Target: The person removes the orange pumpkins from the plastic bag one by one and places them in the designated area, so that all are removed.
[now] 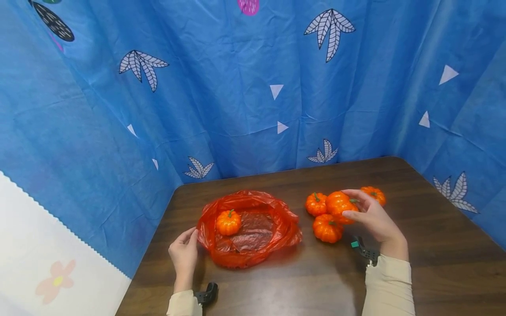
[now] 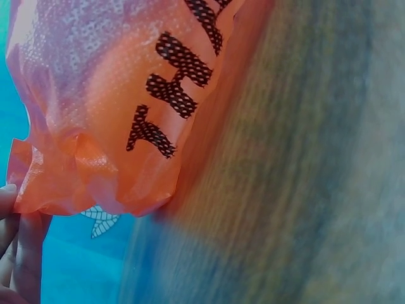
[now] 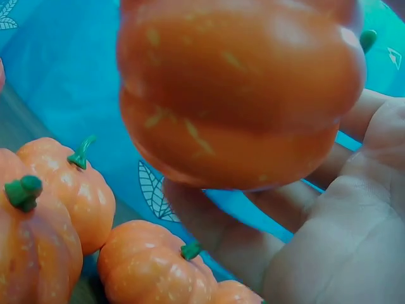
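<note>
My left hand pinches the left edge of a red plastic bag, which lies on the table with its mouth spread open upward. Inside the bag, toward its left side, sits a small orange pumpkin. Dark printed letters show on the bag's side in the left wrist view. My right hand grips another pumpkin, held up off the table with its green stem pointing toward the palm. Close by are a pumpkin behind it, one in front, and one beyond the hand.
All of this stands on a dark wooden table. A blue patterned curtain hangs along the back and sides. White cloth with a flower print is at the lower left. Each wrist wears a black camera strap.
</note>
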### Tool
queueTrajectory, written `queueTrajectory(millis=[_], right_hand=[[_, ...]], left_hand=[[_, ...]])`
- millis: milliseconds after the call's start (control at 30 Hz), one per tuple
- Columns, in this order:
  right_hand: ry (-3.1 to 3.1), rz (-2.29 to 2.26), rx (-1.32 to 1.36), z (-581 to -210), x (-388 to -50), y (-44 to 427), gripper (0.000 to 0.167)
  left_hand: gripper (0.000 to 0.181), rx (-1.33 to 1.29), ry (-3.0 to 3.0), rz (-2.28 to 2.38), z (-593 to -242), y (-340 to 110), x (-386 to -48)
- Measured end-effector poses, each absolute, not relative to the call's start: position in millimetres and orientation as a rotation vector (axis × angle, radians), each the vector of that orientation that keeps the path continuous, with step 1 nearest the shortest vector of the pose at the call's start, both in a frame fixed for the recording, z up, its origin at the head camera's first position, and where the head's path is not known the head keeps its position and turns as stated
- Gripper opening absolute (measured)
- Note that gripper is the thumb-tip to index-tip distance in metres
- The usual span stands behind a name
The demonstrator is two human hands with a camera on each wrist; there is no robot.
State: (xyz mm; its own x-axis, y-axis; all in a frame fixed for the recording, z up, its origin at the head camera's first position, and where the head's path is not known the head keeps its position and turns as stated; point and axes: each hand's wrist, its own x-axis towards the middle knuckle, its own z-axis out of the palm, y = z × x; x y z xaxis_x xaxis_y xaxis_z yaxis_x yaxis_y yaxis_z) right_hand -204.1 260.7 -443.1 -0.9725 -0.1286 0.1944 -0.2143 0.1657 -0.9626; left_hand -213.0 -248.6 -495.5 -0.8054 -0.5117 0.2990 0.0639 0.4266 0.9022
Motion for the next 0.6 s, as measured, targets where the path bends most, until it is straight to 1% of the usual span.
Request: queueTrajectory(millis=[233,433,600], right_hand=[[-2.329,1.994,0.346,-447,-204,264,0.053],[-2.329,1.962,0.369,-452,-204,270,0.055],[-2.348,1.908,0.335,-455,-202,275,0.058]], left_hand=[[0.024,0.357,-2.139,-1.352,-496,-249,-211],[0.025,0.361,-2.139,-1.345,-495,-249,-212],[0.024,0.359,-2.135,-1.348,-496,-249,-213]])
